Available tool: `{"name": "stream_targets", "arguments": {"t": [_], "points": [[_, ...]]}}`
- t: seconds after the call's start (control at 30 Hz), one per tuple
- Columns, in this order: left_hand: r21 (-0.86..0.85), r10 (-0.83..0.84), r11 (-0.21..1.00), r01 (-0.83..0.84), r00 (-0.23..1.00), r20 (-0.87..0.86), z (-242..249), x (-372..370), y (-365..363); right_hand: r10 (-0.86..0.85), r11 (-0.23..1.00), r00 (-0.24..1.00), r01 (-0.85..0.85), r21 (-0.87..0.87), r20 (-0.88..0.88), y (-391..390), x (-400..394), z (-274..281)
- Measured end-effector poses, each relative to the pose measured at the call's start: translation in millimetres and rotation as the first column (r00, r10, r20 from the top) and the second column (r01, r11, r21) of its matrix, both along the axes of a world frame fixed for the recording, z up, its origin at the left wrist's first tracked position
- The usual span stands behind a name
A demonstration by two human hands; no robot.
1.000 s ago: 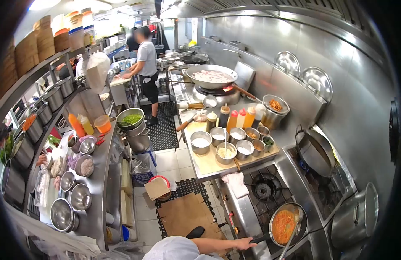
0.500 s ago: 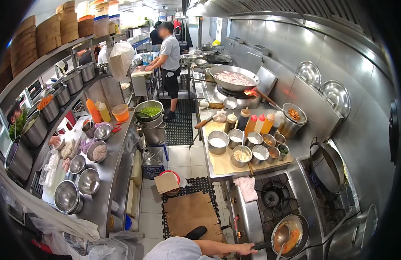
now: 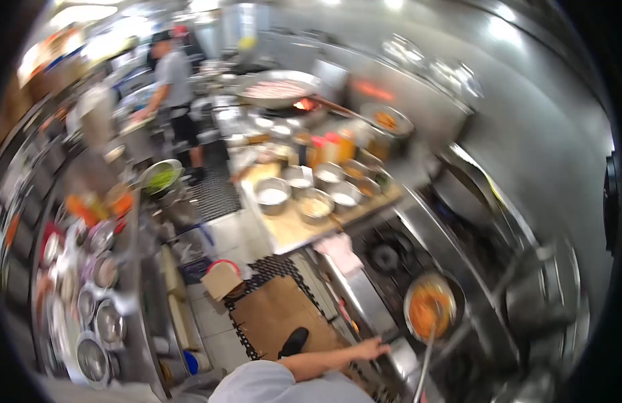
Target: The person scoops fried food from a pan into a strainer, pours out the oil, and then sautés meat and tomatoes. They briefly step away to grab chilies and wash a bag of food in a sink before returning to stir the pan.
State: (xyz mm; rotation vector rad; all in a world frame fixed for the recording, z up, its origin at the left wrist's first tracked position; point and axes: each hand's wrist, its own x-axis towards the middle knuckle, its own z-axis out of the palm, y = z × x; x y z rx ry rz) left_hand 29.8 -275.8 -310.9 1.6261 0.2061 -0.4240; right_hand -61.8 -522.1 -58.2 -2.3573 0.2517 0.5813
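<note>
My left hand (image 3: 372, 348) reaches in from the bottom, fingers closed at the end of the dark handle of a frying pan (image 3: 456, 325); blur softens the grip. Orange food or sauce (image 3: 425, 301) coats the pan's inside. A ladle (image 3: 428, 346) has its bowl in the pan, and its long metal handle runs down to the bottom edge of the view. My right hand is out of view, so what it holds does not show. The pan sits over the front of the stove, by a bare burner (image 3: 385, 255).
A pink cloth (image 3: 339, 254) hangs at the stove's front edge. Metal tubs (image 3: 272, 195) and squeeze bottles stand beyond. A large wok (image 3: 277, 91) sits over flame. Another person (image 3: 173, 84) works at the back left. Cardboard (image 3: 274, 316) lies on the floor.
My view has swung to the right and tilted, blurring the scene. The ladle's handle now points more steeply down, and orange contents cover more of the pan. My left hand stays at the handle.
</note>
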Motion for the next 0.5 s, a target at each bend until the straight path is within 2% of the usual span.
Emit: {"name": "stream_targets", "arguments": {"t": [0.03, 0.07, 0.1, 0.13, 0.17, 0.2, 0.23, 0.27, 0.37, 0.43, 0.5], "points": [[-0.076, 0.06, 0.995, -0.059, 0.998, 0.005, 2.1, -4.2, 0.1, 0.02, 0.999, 0.997, -0.016, 0.052, -0.079, -2.1, -5.5, -3.3], [-0.04, 0.023, 0.999, -0.019, 0.993, 0.119, -15.9, -1.5, -0.8, 0.091, 0.985, 0.995, -0.095, 0.141, 0.038, -0.8, -7.8, -7.4], [-0.105, 0.008, 0.994, -0.01, 1.0, -0.015, 34.2, -8.9, 10.1, -0.065, 0.959, 0.99, 0.026, 0.283, 0.128, -17.2, -19.7, -37.3], [0.034, -0.005, 0.999, 0.0, 0.99, 0.142, 40.3, -9.6, 13.9, -0.035, 0.995, 0.998, 0.04, 0.096, -0.061, -26.7, -20.3, -39.9], [0.032, 0.051, 0.998, -0.051, 0.999, -0.018, 78.8, -16.1, 15.1, 0.212, 0.974, 0.884, -0.225, -0.017, 0.416, -27.6, -20.1, -51.8], [0.042, -0.055, 0.997, 0.061, 0.99, -0.128, 68.9, -12.0, 18.1, 0.164, 0.986, 0.936, -0.168, -0.012, 0.313, -32.7, -16.1, -56.7], [-0.009, -0.055, 0.998, 0.054, 0.989, -0.137, 80.4, -14.5, 19.5, 0.068, 0.997, 0.964, -0.076, 0.019, 0.258, -21.6, -12.7, -43.0], [-0.002, -0.062, 0.998, 0.062, 0.994, -0.088, 80.4, -15.6, 19.8, 0.108, 0.994, 0.922, -0.103, -0.033, 0.373, -27.0, -5.8, -58.2], [-0.007, -0.105, 0.994, 0.105, 0.986, -0.129, 81.0, -11.9, 19.4, -0.007, 1.0, 0.927, 0.008, -0.002, 0.376, -27.4, 17.3, -70.1], [-0.03, -0.081, 0.997, 0.076, 0.979, -0.187, 75.7, -10.3, 19.9, -0.011, 0.99, 0.954, 0.052, -0.128, 0.298, -27.8, 23.9, -78.5], [-0.027, -0.094, 0.995, 0.091, 0.978, -0.185, 70.9, -11.1, 22.4, -0.058, 0.994, 0.94, 0.086, -0.069, 0.337, -24.9, 13.0, -101.8]]}}
